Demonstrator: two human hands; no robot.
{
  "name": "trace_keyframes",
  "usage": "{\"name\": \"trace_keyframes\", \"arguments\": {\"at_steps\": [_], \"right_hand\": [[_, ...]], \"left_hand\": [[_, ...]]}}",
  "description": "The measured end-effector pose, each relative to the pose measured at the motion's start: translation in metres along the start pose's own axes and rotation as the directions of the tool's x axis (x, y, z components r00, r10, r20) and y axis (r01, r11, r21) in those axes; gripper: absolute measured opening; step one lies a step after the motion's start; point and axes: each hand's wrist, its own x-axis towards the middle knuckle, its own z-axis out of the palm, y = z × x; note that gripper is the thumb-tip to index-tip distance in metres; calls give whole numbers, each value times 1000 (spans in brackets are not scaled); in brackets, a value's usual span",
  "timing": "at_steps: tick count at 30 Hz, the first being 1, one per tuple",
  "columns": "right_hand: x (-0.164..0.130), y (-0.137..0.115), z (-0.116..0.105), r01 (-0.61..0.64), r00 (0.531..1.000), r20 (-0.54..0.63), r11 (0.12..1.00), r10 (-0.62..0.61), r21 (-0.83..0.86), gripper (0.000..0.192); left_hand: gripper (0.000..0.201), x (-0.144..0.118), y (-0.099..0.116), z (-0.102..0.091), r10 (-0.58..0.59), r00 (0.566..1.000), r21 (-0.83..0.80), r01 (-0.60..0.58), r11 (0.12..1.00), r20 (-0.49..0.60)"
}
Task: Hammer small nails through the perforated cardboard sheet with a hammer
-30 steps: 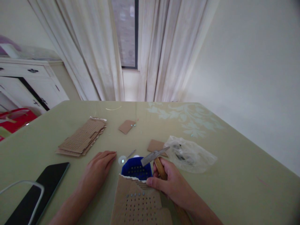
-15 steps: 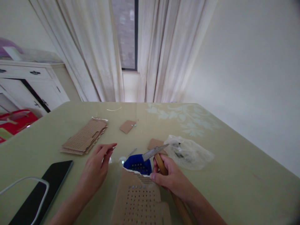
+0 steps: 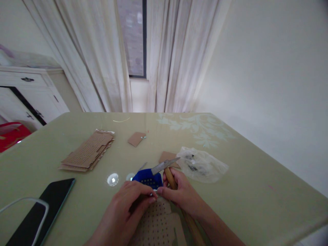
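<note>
My right hand [image 3: 183,196] grips the wooden handle of a hammer [image 3: 169,174], whose grey metal head points left over a blue block [image 3: 148,177]. A perforated cardboard sheet [image 3: 161,225] lies in front of me, its far edge resting on the blue block. My left hand [image 3: 125,212] lies on the sheet's left part, fingertips pinched at its far edge and touching my right fingertips. Whether those fingers hold a small nail is too small to tell.
On the green table [image 3: 256,177] a stack of perforated cardboard [image 3: 87,153] lies at the left, two small cardboard scraps [image 3: 136,138] further back, a clear plastic bag [image 3: 202,164] at the right. A black tablet with a white cable [image 3: 38,208] lies near the front left.
My left hand moved from the table at the left onto the cardboard sheet, fingertips meeting my right hand. The hammer stayed over the blue block.
</note>
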Motion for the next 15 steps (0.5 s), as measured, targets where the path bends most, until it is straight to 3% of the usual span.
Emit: {"name": "trace_keyframes", "arguments": {"at_steps": [4,15], "right_hand": [[-1,1,1,-10,1000,11,1000,10,30,39],[-1,-5,1,38,999,34,999,-38,8,39]], "left_hand": [[11,1,-2,2,-16,999,29,15,999,34],[16,3,-4,4,91,994,28,-92,995,61]]}}
